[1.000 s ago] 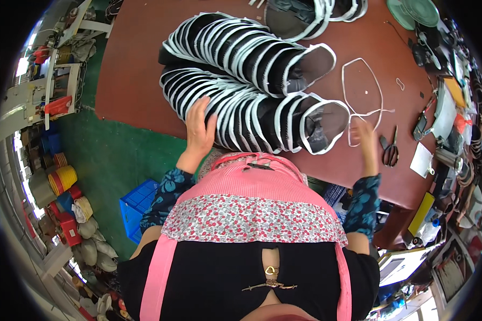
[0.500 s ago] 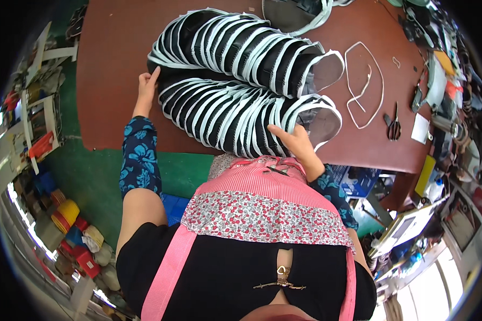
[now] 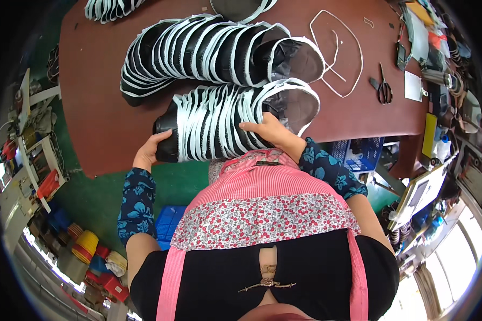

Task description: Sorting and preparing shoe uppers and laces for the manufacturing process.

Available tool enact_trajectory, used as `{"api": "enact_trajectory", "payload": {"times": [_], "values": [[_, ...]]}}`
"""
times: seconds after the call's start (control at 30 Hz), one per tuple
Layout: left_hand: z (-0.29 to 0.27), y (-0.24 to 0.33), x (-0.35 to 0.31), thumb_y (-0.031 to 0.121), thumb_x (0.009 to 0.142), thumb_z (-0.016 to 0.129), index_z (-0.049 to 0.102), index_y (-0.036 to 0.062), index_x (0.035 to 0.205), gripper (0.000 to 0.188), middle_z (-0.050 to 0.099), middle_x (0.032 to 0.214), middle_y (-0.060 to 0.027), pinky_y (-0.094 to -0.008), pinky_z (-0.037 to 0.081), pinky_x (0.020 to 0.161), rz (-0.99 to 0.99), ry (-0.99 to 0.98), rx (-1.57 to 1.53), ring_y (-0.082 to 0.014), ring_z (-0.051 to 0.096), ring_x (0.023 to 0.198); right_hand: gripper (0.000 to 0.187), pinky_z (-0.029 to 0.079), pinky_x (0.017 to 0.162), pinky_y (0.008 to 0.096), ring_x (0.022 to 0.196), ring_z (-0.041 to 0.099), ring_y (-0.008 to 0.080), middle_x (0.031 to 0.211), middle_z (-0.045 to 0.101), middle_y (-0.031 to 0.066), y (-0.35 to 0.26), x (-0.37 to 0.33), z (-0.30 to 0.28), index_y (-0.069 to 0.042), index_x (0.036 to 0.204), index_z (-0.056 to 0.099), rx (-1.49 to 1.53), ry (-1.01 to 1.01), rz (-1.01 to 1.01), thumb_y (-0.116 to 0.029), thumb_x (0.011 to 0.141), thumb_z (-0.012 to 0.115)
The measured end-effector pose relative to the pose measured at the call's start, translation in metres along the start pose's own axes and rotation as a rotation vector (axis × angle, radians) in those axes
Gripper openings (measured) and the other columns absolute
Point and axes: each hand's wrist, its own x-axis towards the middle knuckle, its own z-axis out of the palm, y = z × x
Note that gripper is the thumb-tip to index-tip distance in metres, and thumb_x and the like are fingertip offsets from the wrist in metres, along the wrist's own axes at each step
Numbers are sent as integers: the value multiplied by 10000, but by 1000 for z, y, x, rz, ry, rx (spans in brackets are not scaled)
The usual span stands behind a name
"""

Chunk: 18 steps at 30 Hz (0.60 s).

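A near row of nested black pieces with white edging, which look like shoe uppers (image 3: pixel 214 125), lies at the front edge of the table, pressed together lengthwise. My left hand (image 3: pixel 153 150) grips its left end, thumb on top of the black end piece. Toward the right end, my right hand (image 3: pixel 273 131) holds the row from the near side, thumb over the white edges; its other fingers are mostly hidden. Beyond it, a second curved row of the same uppers (image 3: pixel 185 51) rests on the table, untouched by either hand.
The brown table (image 3: pixel 107 117) carries a loop of white cord (image 3: pixel 362 59), black scissors (image 3: pixel 384 92) and a white paper (image 3: pixel 413 85) at right. More uppers (image 3: pixel 112 9) lie at the far edge. Blue crates (image 3: pixel 361 155) stand below the table.
The near row has come apart from the far one and is squeezed shorter and straighter. My left hand has moved nearer to me with its left end. The whole view has shifted.
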Motion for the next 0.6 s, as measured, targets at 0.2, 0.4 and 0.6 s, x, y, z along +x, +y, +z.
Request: {"api": "enact_trajectory", "payload": {"times": [0.2, 0.4, 0.6], "values": [[161, -84, -83, 261, 984, 685, 684, -34, 1412, 519, 754, 1365, -192, -470, 592, 1099, 220, 95, -177, -321, 759, 1197, 503, 566, 1072, 370, 1182, 737, 232, 1325, 765, 150, -30, -76, -82, 75, 1407, 668, 444, -167, -2, -8, 930, 807], [338, -128, -150, 252, 874, 638, 569, -56, 1528, 726, 691, 1460, -233, -492, 544, 1165, 531, -183, -389, -375, 699, 1303, 686, 539, 1148, 416, 1266, 717, 273, 1382, 739, 174, -94, -181, -228, 58, 1497, 600, 485, -271, -180, 20, 854, 835], [525, -83, -193, 101, 676, 763, 474, -58, 1609, 989, 615, 1554, -261, -526, 425, 1252, 829, -201, 179, -413, 609, 1430, 797, 518, 1165, 477, 1317, 690, 321, 1455, 709, 176, -68, -143, -416, 53, 1542, 575, 646, -432, -706, -90, 815, 869]]}}
